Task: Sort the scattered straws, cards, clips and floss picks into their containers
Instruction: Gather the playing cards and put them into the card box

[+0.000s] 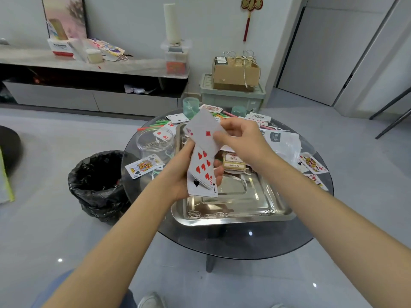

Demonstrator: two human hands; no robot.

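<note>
My left hand (178, 176) grips a stack of playing cards (201, 172), hearts face up, above a steel tray (255, 210). My right hand (242, 138) pinches a single diamond card (205, 132) held just over the top of that stack. A card box (233, 163) lies in the tray, and paper clips (200, 214) are scattered along its near rim. More cards (144, 166) lie loose on the round glass table (222, 243). A clear round tub (155, 141) with clips inside stands left of the tray. Coloured straws (160, 124) lie at the table's far side.
A bin lined with a black bag (97, 185) stands left of the table. Two green cups (190, 106) and a plastic bag (282, 143) sit on the far half. A low cabinet (89, 85) and a crate with a cardboard box (233, 85) line the wall.
</note>
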